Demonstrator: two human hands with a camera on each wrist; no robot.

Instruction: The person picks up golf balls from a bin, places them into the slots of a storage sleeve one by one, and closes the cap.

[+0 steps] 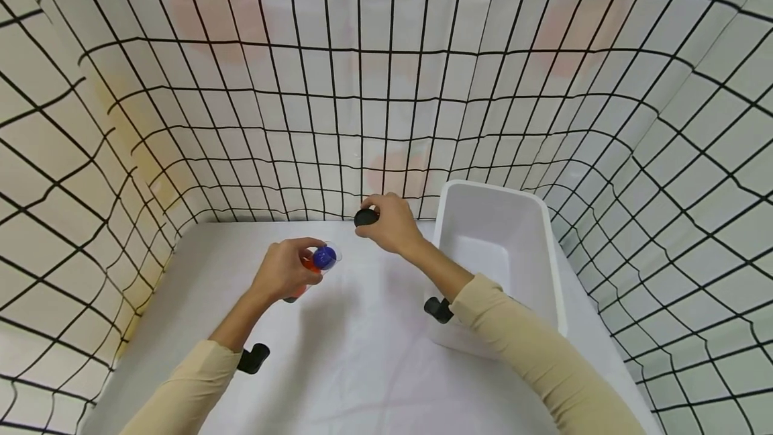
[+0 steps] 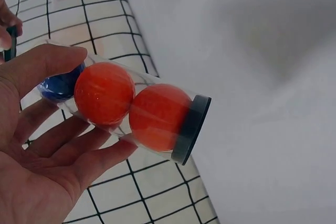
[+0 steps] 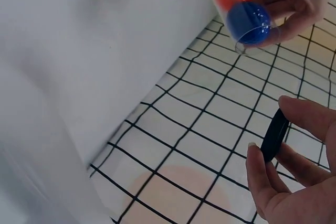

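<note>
My left hand (image 1: 288, 270) grips a clear plastic tube (image 2: 152, 83) around its side, tilted above the table. Inside sit two orange balls (image 2: 160, 116) and, by the uncapped end, a blue ball (image 2: 63, 83). A black cap (image 2: 191, 130) closes the tube's other end. To the right of the tube and apart from it, my right hand (image 1: 392, 223) pinches a second black cap (image 3: 275, 135) by its edge between thumb and fingers. That cap is also visible in the head view, held near the back of the table.
A deep white bin (image 1: 531, 200) stands on the right side of the white table (image 1: 362, 368), under my right forearm. Black netting (image 1: 392, 96) rises along the back and both sides. Each wrist carries a black camera mount (image 1: 253, 358).
</note>
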